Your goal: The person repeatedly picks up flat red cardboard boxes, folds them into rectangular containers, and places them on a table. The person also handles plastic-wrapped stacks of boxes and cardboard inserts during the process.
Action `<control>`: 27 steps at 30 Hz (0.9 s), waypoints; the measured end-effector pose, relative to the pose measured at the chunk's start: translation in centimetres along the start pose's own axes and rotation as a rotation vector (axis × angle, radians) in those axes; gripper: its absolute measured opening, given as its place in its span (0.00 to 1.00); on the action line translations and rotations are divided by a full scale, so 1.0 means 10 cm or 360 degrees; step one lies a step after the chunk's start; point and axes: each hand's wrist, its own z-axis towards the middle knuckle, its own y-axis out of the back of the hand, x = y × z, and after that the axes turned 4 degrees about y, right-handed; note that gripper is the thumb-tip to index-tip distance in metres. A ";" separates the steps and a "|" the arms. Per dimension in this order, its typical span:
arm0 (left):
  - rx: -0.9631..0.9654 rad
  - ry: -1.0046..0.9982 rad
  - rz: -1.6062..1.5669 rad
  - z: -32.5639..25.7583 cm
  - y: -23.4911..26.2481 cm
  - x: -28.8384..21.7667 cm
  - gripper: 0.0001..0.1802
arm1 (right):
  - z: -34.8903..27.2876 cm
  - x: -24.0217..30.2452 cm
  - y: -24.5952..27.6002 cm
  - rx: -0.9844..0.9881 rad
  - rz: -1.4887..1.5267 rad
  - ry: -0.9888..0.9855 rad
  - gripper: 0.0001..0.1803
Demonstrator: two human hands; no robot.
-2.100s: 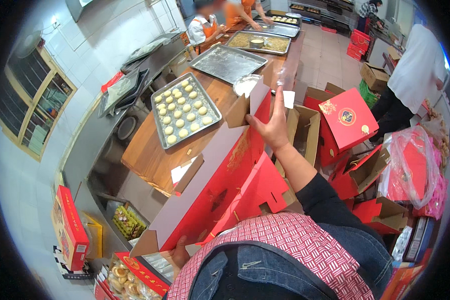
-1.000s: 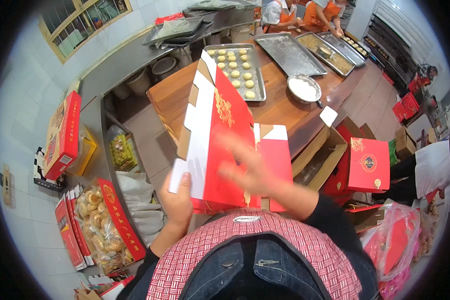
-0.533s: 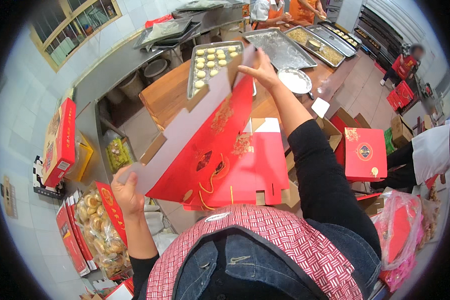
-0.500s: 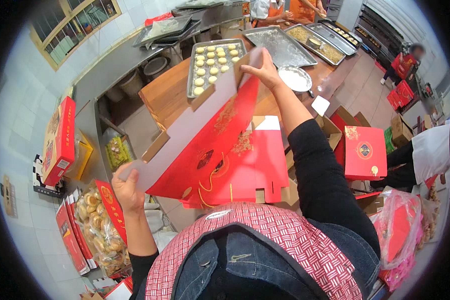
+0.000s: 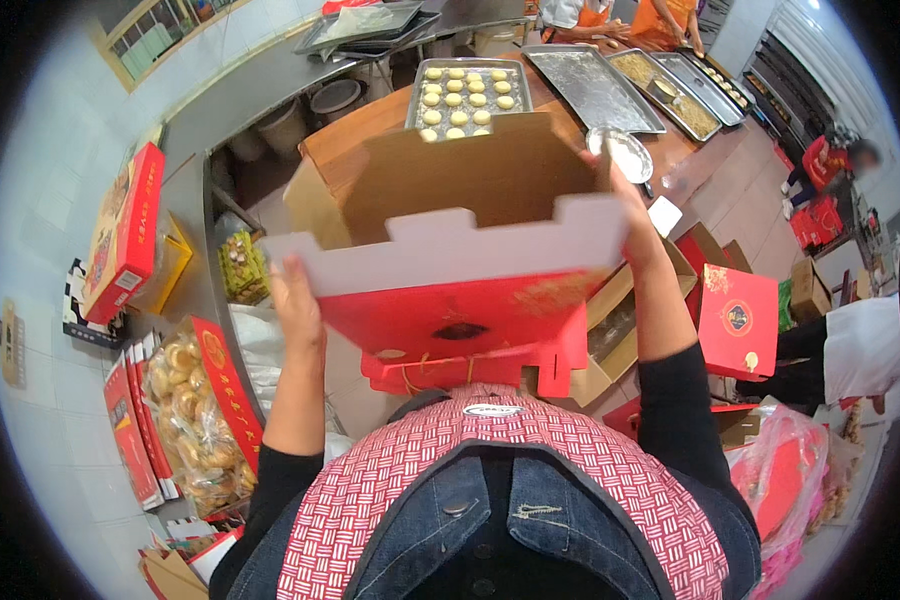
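Note:
In front of my chest I hold a red cardboard gift box [image 5: 400, 315], opened up so its brown inside shows, with white-edged, notched top flaps. My left hand [image 5: 298, 312] grips its near left corner, thumb up along the panel. At the opposite end, my right hand [image 5: 630, 212] has hold of the right edge; its fingers are partly hidden by the flap. A dark oval print and gold patterns mark the box's red front. Beneath it, against my checked apron, lies another red cardboard piece [image 5: 570, 345] with yellow cord handles, mostly covered.
Beyond is a wooden table [image 5: 365, 130] with a tray of round dough pieces [image 5: 455, 95], a floury tray [image 5: 600, 90] and a white bowl [image 5: 625, 155]. A finished red box [image 5: 735, 315] stands right; bagged pastries [image 5: 195, 420] sit left. Co-workers in orange aprons work at the back.
The box, folded flat and slanted before, has opened into a hollow shape and come level. My right hand has come lower and to the right, my left hand slightly up and right.

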 end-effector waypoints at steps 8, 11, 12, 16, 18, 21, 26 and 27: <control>0.0474 -0.0126 0.0096 0.21 -0.70 -0.21 0.29 | -0.54 0.02 0.11 0.0153 0.0017 0.0240 0.51; 0.0446 0.0057 0.0156 0.32 -0.68 -0.22 0.21 | -0.59 -0.08 0.25 0.0130 0.0098 0.0167 0.49; 0.0540 0.0241 0.0141 0.42 -0.72 -0.25 0.19 | -0.66 -0.01 0.32 0.0115 0.0004 0.0193 0.49; 0.0310 -0.0018 0.1417 0.47 -0.68 -0.40 0.23 | -0.65 0.01 0.15 0.0120 0.0196 0.0180 0.46; 0.0312 -0.0064 0.1688 0.37 -0.68 -0.43 0.21 | -0.77 -0.04 0.25 -0.0001 0.0054 0.0132 0.47; 0.0183 -0.0236 0.1781 0.25 -0.68 -0.31 0.20 | -0.91 0.19 0.09 -0.0238 -0.0162 0.0035 0.46; 0.0278 -0.0245 0.1861 0.20 -0.70 -0.41 0.45 | -1.12 0.30 0.11 -0.0236 0.0444 0.0276 0.48; 0.0296 -0.0315 0.1763 0.20 -0.72 -0.39 0.46 | -1.11 0.41 0.03 -0.0441 -0.0178 0.0485 0.47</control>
